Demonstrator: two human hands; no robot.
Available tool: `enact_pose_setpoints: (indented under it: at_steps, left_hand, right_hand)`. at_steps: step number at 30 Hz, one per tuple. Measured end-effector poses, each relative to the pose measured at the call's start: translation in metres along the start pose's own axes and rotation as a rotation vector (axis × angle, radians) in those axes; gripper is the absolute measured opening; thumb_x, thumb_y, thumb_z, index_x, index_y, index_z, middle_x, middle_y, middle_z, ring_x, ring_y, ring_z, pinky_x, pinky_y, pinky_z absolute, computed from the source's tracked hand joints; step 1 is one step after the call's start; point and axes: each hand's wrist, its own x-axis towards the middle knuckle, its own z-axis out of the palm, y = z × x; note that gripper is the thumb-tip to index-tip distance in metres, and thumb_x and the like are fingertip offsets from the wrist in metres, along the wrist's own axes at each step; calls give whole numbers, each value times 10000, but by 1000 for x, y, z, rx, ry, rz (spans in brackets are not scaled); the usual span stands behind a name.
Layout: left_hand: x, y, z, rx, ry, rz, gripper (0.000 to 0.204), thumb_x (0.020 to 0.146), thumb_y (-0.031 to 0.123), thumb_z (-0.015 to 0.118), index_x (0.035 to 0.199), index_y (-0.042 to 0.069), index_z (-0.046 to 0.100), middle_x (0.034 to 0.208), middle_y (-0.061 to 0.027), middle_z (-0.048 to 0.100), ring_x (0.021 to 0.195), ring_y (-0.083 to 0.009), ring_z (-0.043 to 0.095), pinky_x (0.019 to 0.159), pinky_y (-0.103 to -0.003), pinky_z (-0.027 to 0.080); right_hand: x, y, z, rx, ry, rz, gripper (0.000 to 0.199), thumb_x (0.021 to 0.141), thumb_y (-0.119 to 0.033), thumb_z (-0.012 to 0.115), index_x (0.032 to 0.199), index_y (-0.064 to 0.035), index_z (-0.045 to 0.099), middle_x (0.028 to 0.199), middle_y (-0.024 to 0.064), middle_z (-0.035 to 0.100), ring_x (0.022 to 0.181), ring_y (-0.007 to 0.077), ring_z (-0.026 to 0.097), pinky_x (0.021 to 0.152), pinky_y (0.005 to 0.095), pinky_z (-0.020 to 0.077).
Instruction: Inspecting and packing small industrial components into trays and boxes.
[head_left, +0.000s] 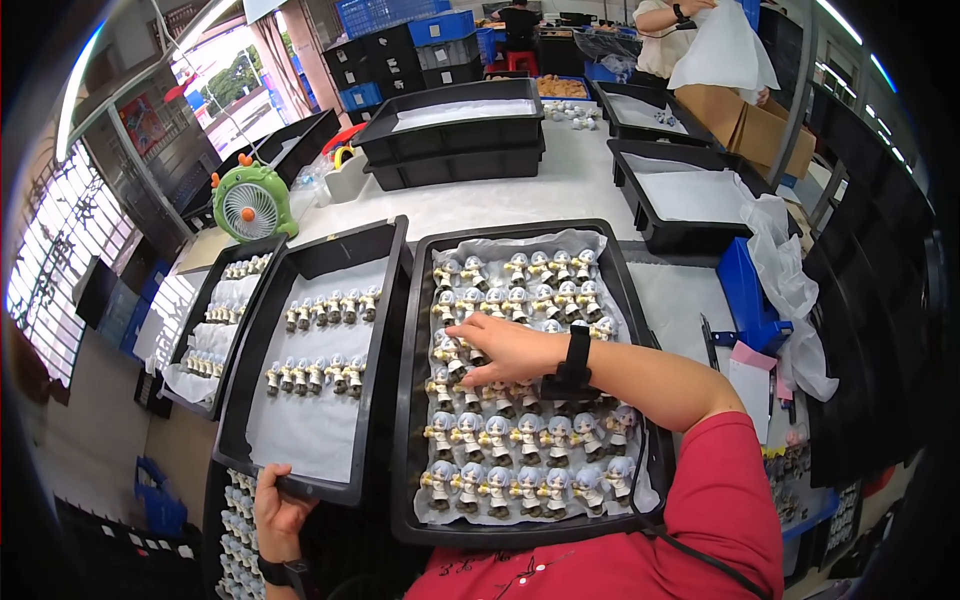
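My left hand (pixel 280 508) is closed round the front rim of a black tray (pixel 232 430), thumb on top. That tray is lined with white paper and holds two rows of small figurines (pixel 314 375). To its right a fuller black tray (pixel 412 400) bears several rows of figurines (pixel 527 437) with pale hair, white clothes and dark bases. My right hand (pixel 510 350) reaches over this tray from the right. Its thumb and forefinger close on the head and base of a figurine (pixel 447 350) in the left column; the other fingertips are partly hidden.
A third tray (pixel 236 345) with figurines lies farther left, beside a green fan (pixel 250 205). Stacked black trays (pixel 450 165) stand at the back. A blue bin (pixel 750 300) and papers are on the right. Another person (pixel 660 40) handles white sheeting near a cardboard box (pixel 715 115).
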Motion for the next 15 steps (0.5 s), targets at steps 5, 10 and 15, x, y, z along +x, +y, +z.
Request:
enact_pose_setpoints:
  at_steps: [5, 10, 15]
  left_hand:
    - [0, 6, 2, 22, -27, 26, 444, 726, 58, 516, 1163, 2, 465, 1121, -167, 565, 1042, -351, 552, 877, -558, 450]
    - [-10, 17, 18, 69, -58, 88, 437, 724, 58, 521, 1152, -3, 465, 1114, -170, 568, 1012, -356, 567, 855, -551, 472]
    - [-18, 29, 30, 87, -97, 62, 459, 728, 67, 526, 1176, 2, 454, 1131, -171, 561, 1029, -354, 559, 869, -551, 458]
  right_hand:
    - [-1, 0, 0, -2, 7, 5, 732, 772, -354, 683, 1314, 7, 348, 1190, 219, 433, 1080, 353, 474, 911, 381, 410]
    - [-1, -2, -1, -21, -15, 12, 719, 800, -357, 656, 1322, 16, 331, 1226, 220, 414, 1100, 346, 470, 930, 374, 401]
    - [1, -3, -2, 32, 6, 28, 731, 815, -418, 618, 1322, 20, 326, 1191, 241, 436, 1095, 371, 468, 916, 387, 405]
